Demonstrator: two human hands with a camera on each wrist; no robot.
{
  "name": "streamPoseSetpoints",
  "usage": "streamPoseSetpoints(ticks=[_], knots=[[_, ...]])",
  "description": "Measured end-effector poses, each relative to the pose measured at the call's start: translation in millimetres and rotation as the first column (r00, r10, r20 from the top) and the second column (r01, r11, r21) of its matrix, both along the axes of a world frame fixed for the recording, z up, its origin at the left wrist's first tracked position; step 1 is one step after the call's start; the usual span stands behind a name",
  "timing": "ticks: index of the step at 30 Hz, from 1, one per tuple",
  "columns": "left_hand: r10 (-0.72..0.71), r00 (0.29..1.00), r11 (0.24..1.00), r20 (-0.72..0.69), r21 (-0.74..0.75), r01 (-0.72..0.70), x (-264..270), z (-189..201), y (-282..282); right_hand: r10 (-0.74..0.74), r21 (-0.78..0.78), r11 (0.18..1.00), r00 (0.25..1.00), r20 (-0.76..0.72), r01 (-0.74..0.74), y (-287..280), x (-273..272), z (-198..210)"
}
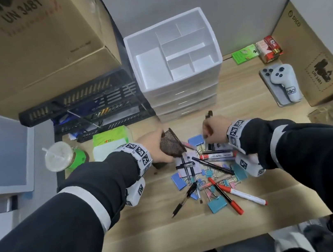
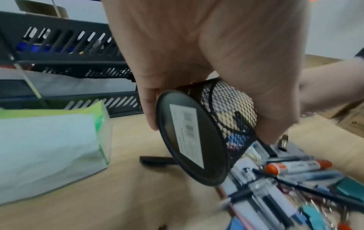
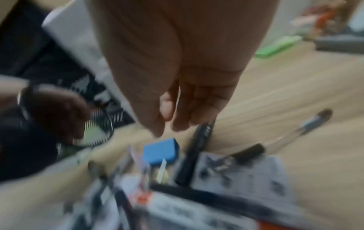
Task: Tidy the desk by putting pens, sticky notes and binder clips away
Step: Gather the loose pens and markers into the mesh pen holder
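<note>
My left hand [image 1: 153, 144] grips a black mesh pen cup [image 1: 171, 144] tipped on its side just above the left edge of the pile; in the left wrist view the cup [image 2: 226, 109] shows its labelled base. My right hand [image 1: 213, 128] is curled round a black pen [image 1: 209, 114] whose end sticks up past the knuckles, and in the right wrist view the pen [image 3: 202, 137] runs down from the fingers. Below lies a heap of pens, red-capped markers [image 1: 217, 156], a blue binder clip [image 1: 195, 139] and other clips, and sticky notes. A white compartment organiser [image 1: 133, 66] stands behind.
Black paper trays [image 1: 85, 107], a green tissue pack [image 1: 110, 145], a lidded cup [image 1: 57, 156] and a green tape roll [image 1: 79, 158] crowd the left. A phone with a controller [image 1: 280, 85] and cardboard boxes sit at the right. Bare wood runs along the desk's front edge.
</note>
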State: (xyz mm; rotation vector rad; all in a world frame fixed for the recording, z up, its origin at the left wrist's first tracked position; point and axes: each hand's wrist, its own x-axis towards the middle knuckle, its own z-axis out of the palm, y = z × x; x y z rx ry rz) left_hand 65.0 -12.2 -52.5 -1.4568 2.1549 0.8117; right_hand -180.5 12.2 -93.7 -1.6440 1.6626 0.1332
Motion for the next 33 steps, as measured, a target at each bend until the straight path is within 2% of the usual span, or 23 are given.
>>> streamPoseSetpoints(ticks=[2, 3, 9, 19, 25, 30, 33], knots=[[0.001, 1.000, 0.999, 0.003, 0.040, -0.002, 6, -4, 5, 0.214, 0.098, 0.975, 0.964, -0.159, -0.200, 16, 0, -9], [0.001, 1.000, 0.999, -0.004, 0.053, -0.001, 9, -7, 7, 0.269, 0.097, 0.962, 0.942, -0.202, -0.254, 23, 0, -14], [-0.009, 1.000, 0.998, -0.012, 0.064, 0.010, 17, -13, 15, 0.359, 0.016, 0.928, 0.879, -0.312, -0.373, 44, 3, -26], [-0.042, 0.999, 0.996, 0.022, 0.080, 0.040, 20, -17, 26, 0.375, -0.043, 0.908, 0.854, -0.361, -0.417, 54, 14, -31], [-0.055, 0.998, 0.996, 0.027, 0.067, 0.053, 19, -13, 27, 0.370, 0.017, 0.922, 0.868, -0.331, -0.386, 49, 18, -24], [-0.134, 0.986, 0.991, 0.099, 0.029, 0.131, 15, -3, 23, 0.407, 0.237, 0.905, 0.879, -0.249, -0.352, 36, 17, -1], [-0.179, 0.973, 0.982, 0.147, -0.026, 0.185, 10, 3, 23, 0.343, 0.162, 0.935, 0.919, -0.193, -0.315, 16, 12, 27]])
